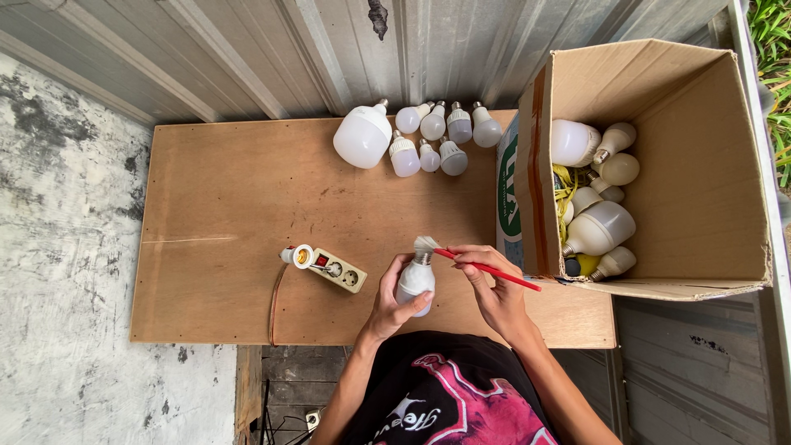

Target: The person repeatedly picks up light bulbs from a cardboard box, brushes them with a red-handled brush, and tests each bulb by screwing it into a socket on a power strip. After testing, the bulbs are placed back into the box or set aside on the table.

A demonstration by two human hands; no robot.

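The left hand [394,303] is wrapped around a white bulb [415,281], held base-up just above the near edge of the surface [222,206]. The right hand [493,284] pinches a red brush [486,269], its bristles seemingly touching the bulb's metal base. A power strip [329,265] lies just left. More bulbs [428,136] cluster at the far edge; a cardboard box [700,165] of bulbs stands right.

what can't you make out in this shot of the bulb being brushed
- Light bulb: the left hand wraps its far side, head view.
- Paintbrush: the right hand covers the middle of the handle.
- Cardboard box: the near wall hides its bottom, and the piled bulbs hide what lies beneath them.
- Power strip: the cord drops off the board's edge, its end cut off.
- Row of bulbs: screw bases too small to judge.
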